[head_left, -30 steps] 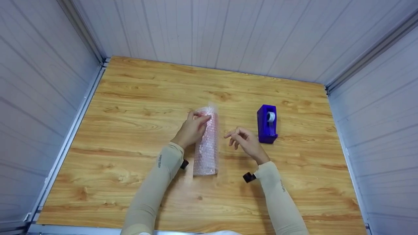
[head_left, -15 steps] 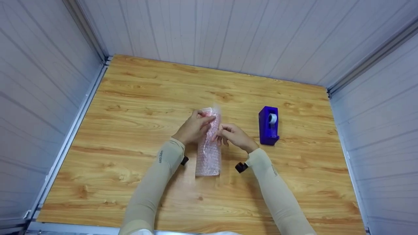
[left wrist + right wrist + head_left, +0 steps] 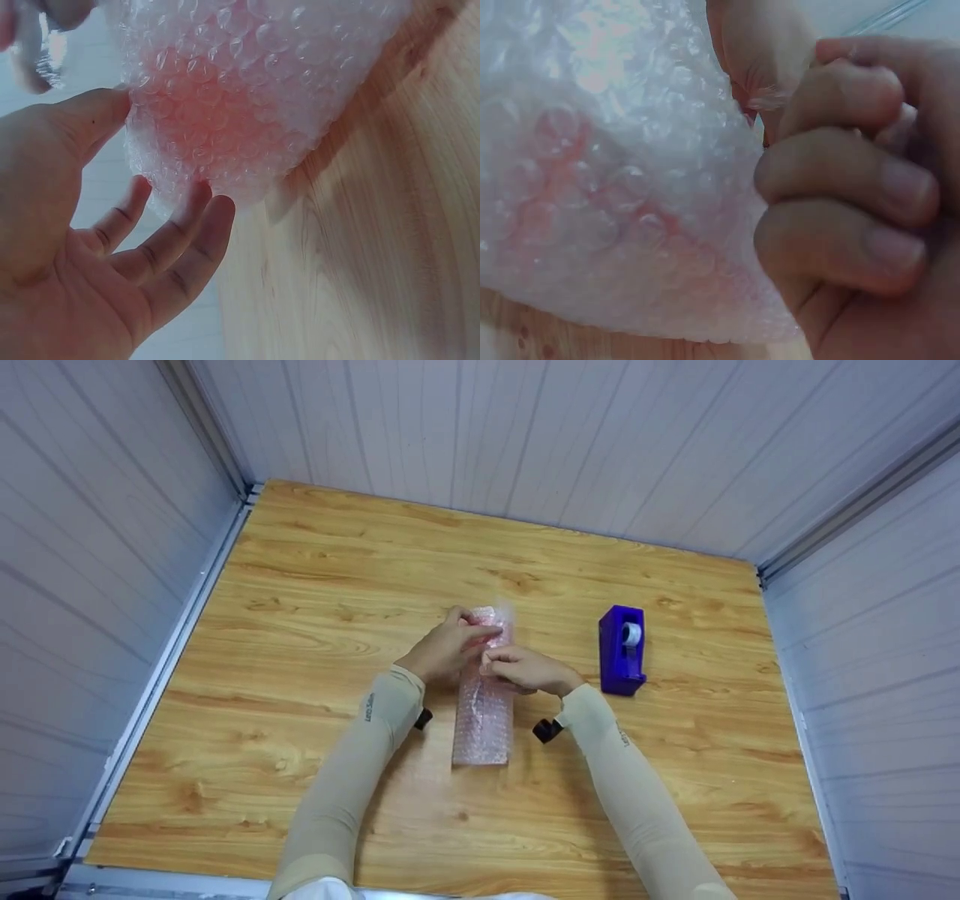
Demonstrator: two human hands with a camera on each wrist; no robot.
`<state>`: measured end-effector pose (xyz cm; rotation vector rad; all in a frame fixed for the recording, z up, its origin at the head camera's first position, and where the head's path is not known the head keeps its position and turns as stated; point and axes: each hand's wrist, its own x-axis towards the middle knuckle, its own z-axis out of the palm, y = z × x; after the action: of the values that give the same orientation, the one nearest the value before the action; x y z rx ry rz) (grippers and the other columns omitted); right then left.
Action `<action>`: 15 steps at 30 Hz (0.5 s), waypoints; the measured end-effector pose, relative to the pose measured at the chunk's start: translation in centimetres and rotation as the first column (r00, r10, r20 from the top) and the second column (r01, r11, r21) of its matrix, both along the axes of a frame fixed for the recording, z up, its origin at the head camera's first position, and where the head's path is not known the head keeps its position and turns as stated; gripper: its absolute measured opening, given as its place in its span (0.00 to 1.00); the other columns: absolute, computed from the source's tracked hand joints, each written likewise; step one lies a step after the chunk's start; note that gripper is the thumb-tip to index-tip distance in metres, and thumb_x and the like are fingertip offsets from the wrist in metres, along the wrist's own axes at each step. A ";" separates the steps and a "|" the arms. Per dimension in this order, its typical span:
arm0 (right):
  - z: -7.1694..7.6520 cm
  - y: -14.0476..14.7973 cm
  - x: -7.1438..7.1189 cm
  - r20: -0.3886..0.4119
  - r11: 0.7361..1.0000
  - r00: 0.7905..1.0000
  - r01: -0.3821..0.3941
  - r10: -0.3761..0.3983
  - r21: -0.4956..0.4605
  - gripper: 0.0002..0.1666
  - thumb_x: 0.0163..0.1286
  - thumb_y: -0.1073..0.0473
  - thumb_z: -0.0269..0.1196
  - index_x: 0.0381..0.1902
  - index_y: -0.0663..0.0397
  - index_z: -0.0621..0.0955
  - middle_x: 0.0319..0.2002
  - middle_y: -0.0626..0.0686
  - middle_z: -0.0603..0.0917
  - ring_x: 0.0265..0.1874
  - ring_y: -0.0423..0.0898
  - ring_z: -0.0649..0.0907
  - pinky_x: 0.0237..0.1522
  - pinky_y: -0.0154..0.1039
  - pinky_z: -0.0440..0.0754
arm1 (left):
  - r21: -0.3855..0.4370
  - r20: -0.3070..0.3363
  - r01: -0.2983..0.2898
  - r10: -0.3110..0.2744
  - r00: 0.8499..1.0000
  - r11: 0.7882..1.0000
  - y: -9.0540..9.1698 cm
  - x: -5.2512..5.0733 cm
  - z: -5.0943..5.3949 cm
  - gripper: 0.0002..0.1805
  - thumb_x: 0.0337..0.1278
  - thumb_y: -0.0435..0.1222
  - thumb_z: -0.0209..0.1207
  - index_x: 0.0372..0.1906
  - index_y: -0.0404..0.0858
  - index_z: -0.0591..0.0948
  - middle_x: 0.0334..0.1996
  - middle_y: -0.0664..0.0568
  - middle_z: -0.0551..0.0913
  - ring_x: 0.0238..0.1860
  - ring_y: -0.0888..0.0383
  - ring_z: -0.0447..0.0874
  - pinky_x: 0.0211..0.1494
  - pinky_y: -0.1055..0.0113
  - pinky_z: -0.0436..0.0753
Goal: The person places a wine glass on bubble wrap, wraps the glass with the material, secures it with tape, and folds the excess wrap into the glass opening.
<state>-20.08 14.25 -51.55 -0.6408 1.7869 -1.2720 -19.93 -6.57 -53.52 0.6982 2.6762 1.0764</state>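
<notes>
A long bundle of clear bubble wrap (image 3: 482,727) lies on the wooden table, and something pinkish-red shows through it. My left hand (image 3: 441,651) holds the bundle's upper left side, thumb on top and fingers along the edge; the left wrist view shows the thumb (image 3: 105,112) touching the bubbles. Over the bundle's middle, my right hand (image 3: 534,669) has its thumb and forefinger pinched together. Between those fingertips is a shiny clear strip of tape (image 3: 51,49), seen beside the left thumb. The other right fingers (image 3: 840,172) are curled in.
A blue tape dispenser (image 3: 621,652) with a white-cored roll stands to the right of the bundle. Pale panelled walls (image 3: 480,435) close off the back and both sides of the wooden table (image 3: 337,562).
My right hand has moved left from beside the bundle to above it, close to the left hand. The left hand keeps its place on the bundle.
</notes>
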 end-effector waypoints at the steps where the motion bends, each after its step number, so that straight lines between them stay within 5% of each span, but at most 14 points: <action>1: 0.1 0.0 -0.1 -0.017 0.999 1.000 0.001 -0.001 0.038 0.16 0.78 0.53 0.52 0.28 0.50 0.70 0.15 0.45 0.65 0.11 0.38 0.60 0.13 0.32 0.57 | -0.004 -0.008 0.003 -0.003 1.000 1.000 0.0 0.0 0.0 0.20 0.74 0.41 0.55 0.67 0.52 0.78 0.58 0.42 0.65 0.46 0.50 0.76 0.50 0.59 0.79; 8: 0.6 0.1 -0.2 -0.167 0.967 0.986 0.035 0.008 0.254 0.13 0.75 0.56 0.50 0.28 0.49 0.71 0.17 0.43 0.67 0.12 0.37 0.62 0.15 0.32 0.61 | 0.003 -0.024 0.013 -0.013 1.000 1.000 0.0 -0.1 0.1 0.20 0.72 0.41 0.58 0.66 0.50 0.79 0.56 0.42 0.66 0.45 0.50 0.75 0.50 0.58 0.78; 15: 0.7 0.1 -0.2 -0.261 0.955 0.965 0.054 0.025 0.290 0.14 0.75 0.57 0.52 0.26 0.49 0.70 0.20 0.44 0.68 0.17 0.38 0.65 0.20 0.34 0.63 | 0.016 -0.033 0.015 -0.015 0.999 1.000 0.0 0.0 0.1 0.20 0.73 0.40 0.56 0.66 0.49 0.79 0.56 0.41 0.66 0.45 0.49 0.75 0.49 0.58 0.78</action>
<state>-20.29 14.39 -50.86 -0.6473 2.1514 -0.9325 -19.97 -6.53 -53.44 0.7438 2.6878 1.0936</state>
